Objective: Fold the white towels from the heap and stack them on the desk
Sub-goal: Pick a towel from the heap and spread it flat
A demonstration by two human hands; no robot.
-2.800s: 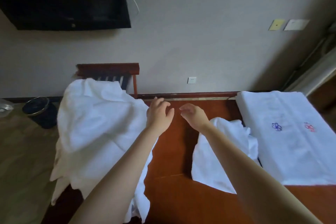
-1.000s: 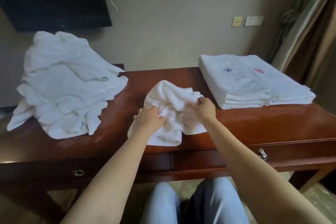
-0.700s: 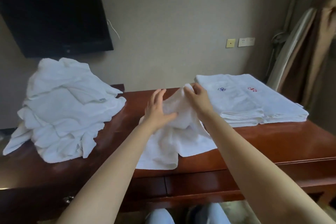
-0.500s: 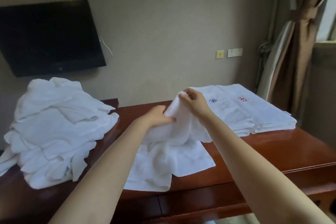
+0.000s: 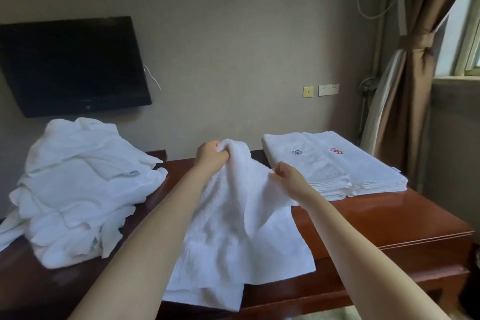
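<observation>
Towel (image 5: 233, 221) is mid-desk, between the heap (image 5: 78, 184) on the left and the folded stack (image 5: 337, 171) on the right. Its top is lifted off the desk (image 5: 384, 226), and the lower part lies crumpled on the wood with the near edge at or just over the front lip. Left hand (image 5: 211, 156) is clenched on a bunched wad at the highest point. Right hand (image 5: 287, 176) is lower and pinches a fold of the same towel between thumb and fingers, just beside the stack but not touching it. Handling, as I judge it: thick terry, limp, no stiffness at all, so it sags wherever it isn't held and won't keep a shape until laid flat. It looks light for two hands, the nap gives plenty of friction so slip is unlikely, and nothing here is fragile. The weak point is the grip location — the left hand has a fistful, not a corner. Better to take hold at two neighbouring corners along one hemmed edge so the cloth hangs square, then lay it down and crease. I can't tell from here where the corners are — too many folds. Watch for trailing cloth snagging the stack or heap.
</observation>
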